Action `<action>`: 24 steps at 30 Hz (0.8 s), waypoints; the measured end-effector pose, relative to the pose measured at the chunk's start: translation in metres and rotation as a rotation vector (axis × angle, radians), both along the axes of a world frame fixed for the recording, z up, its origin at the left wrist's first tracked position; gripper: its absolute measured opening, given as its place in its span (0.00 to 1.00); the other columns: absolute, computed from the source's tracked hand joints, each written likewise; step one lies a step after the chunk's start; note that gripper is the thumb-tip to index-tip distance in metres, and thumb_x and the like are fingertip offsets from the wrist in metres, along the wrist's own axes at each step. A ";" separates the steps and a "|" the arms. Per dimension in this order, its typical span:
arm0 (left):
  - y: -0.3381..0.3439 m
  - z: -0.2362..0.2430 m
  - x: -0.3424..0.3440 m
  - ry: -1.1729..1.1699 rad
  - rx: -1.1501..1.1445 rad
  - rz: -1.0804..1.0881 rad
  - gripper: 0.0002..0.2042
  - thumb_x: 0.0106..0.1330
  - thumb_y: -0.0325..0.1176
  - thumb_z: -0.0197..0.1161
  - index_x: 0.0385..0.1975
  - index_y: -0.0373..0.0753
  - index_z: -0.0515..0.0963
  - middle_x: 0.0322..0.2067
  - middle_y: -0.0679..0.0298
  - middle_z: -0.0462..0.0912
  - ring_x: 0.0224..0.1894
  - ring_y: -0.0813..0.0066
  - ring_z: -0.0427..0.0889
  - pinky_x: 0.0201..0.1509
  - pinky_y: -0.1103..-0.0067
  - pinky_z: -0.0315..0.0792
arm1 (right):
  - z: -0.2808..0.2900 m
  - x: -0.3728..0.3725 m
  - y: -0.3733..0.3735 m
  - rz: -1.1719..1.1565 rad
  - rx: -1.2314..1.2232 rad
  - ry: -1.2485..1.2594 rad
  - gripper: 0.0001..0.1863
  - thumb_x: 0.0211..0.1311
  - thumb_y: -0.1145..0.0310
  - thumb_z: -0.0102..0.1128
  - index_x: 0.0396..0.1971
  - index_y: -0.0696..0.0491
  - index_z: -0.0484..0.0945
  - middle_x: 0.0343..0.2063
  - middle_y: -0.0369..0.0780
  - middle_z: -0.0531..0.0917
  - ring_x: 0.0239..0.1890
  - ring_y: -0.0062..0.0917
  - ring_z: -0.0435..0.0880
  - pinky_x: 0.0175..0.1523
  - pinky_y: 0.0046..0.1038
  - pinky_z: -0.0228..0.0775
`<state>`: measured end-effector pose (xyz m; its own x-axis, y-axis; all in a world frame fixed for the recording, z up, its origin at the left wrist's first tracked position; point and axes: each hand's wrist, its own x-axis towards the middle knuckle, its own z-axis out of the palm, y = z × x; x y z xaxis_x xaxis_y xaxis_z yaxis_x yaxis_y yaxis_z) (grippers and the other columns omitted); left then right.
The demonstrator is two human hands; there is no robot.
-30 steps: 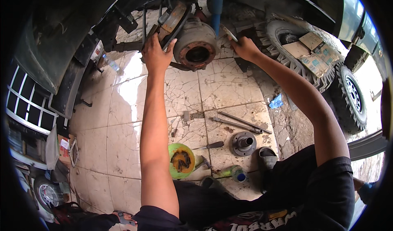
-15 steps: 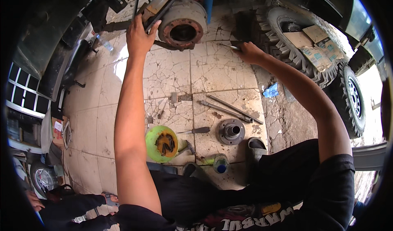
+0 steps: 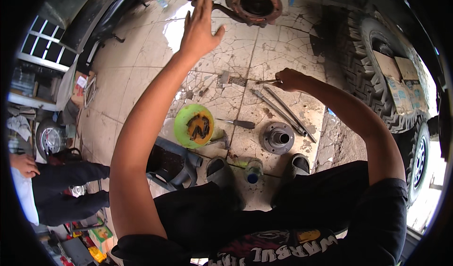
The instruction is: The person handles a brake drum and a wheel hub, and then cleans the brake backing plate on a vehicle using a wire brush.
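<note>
left hand [image 3: 200, 35] spread open near one drum [image 3: 277, 4]; right hand [image 3: 291, 80] gripping one metal tool [image 3: 269, 81] near two rods [image 3: 279, 112]; these and one flanged hub [image 3: 277, 138] lie toward the right edge of the tiled floor [image 3: 120, 82].

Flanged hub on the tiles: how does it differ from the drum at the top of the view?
The drum looks larger than the flanged hub. The drum's face is rusty red-brown around a wide, dark opening; the flanged hub is grey with a raised central tube. The flanged hub lies flat, while the drum's opening faces toward the camera. Both are round.
</note>
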<state>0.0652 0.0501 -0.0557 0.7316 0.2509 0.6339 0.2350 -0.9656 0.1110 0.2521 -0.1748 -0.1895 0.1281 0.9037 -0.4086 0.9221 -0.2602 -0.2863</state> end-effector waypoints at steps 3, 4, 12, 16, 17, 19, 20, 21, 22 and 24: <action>-0.033 -0.032 -0.049 0.336 -0.033 0.015 0.38 0.59 0.38 0.61 0.67 0.38 0.49 0.70 0.50 0.44 0.70 0.54 0.50 0.70 0.54 0.46 | -0.035 -0.019 0.010 0.085 -0.073 0.077 0.19 0.67 0.56 0.47 0.35 0.58 0.77 0.32 0.50 0.81 0.38 0.43 0.81 0.43 0.42 0.72; -0.044 -0.042 -0.070 0.473 -0.056 0.007 0.37 0.60 0.37 0.60 0.68 0.39 0.49 0.70 0.52 0.43 0.71 0.57 0.48 0.71 0.54 0.44 | -0.048 -0.031 0.012 0.118 -0.079 0.104 0.19 0.67 0.56 0.46 0.35 0.58 0.77 0.32 0.50 0.81 0.37 0.42 0.81 0.44 0.42 0.71; -0.102 -0.105 -0.174 1.012 -0.205 -0.093 0.31 0.61 0.40 0.60 0.63 0.38 0.59 0.67 0.54 0.54 0.71 0.62 0.49 0.71 0.52 0.37 | -0.097 -0.075 0.032 0.332 -0.210 -0.134 0.15 0.61 0.60 0.53 0.36 0.58 0.78 0.31 0.50 0.80 0.38 0.42 0.80 0.47 0.41 0.72; -0.117 -0.125 -0.207 1.131 -0.270 -0.116 0.31 0.57 0.41 0.61 0.61 0.38 0.62 0.62 0.58 0.63 0.70 0.64 0.52 0.70 0.50 0.40 | -0.110 -0.093 0.033 0.597 0.058 -0.407 0.12 0.52 0.69 0.58 0.35 0.58 0.80 0.34 0.49 0.81 0.40 0.40 0.81 0.46 0.39 0.73; -0.120 -0.133 -0.214 1.078 -0.269 -0.093 0.29 0.57 0.41 0.62 0.59 0.39 0.64 0.60 0.59 0.65 0.69 0.64 0.55 0.69 0.49 0.41 | -0.111 -0.103 0.034 0.567 0.179 -0.326 0.11 0.49 0.71 0.60 0.33 0.57 0.80 0.36 0.49 0.81 0.39 0.40 0.82 0.45 0.39 0.73; -0.116 -0.136 -0.219 1.009 -0.317 -0.024 0.27 0.57 0.41 0.61 0.57 0.40 0.65 0.59 0.58 0.65 0.68 0.64 0.57 0.69 0.48 0.41 | -0.104 -0.125 0.044 0.523 0.118 -0.112 0.10 0.49 0.72 0.60 0.33 0.57 0.79 0.36 0.49 0.82 0.38 0.39 0.83 0.43 0.37 0.75; -0.110 -0.134 -0.222 0.976 -0.332 0.022 0.26 0.58 0.41 0.61 0.56 0.41 0.66 0.59 0.58 0.66 0.68 0.64 0.57 0.69 0.48 0.41 | -0.100 -0.135 0.050 0.529 0.076 -0.070 0.10 0.50 0.71 0.60 0.33 0.58 0.79 0.36 0.49 0.82 0.38 0.38 0.84 0.42 0.37 0.75; -0.107 -0.131 -0.225 0.930 -0.327 0.059 0.22 0.59 0.40 0.59 0.53 0.41 0.68 0.53 0.57 0.70 0.65 0.63 0.62 0.69 0.49 0.44 | -0.096 -0.144 0.053 0.537 0.034 -0.028 0.10 0.51 0.71 0.59 0.33 0.58 0.79 0.35 0.49 0.83 0.37 0.38 0.84 0.42 0.37 0.76; -0.104 -0.129 -0.227 1.030 -0.378 0.104 0.22 0.60 0.40 0.59 0.54 0.42 0.68 0.53 0.57 0.72 0.64 0.63 0.63 0.69 0.50 0.45 | -0.092 -0.152 0.054 0.545 -0.009 0.013 0.10 0.52 0.70 0.58 0.33 0.58 0.79 0.34 0.49 0.83 0.37 0.37 0.84 0.41 0.37 0.76; -0.093 -0.110 -0.227 1.235 -0.459 0.196 0.24 0.61 0.40 0.59 0.57 0.42 0.68 0.53 0.57 0.74 0.63 0.63 0.65 0.69 0.52 0.46 | -0.088 -0.160 0.053 0.612 -0.072 0.014 0.09 0.56 0.67 0.56 0.32 0.55 0.80 0.31 0.49 0.83 0.36 0.38 0.84 0.40 0.39 0.76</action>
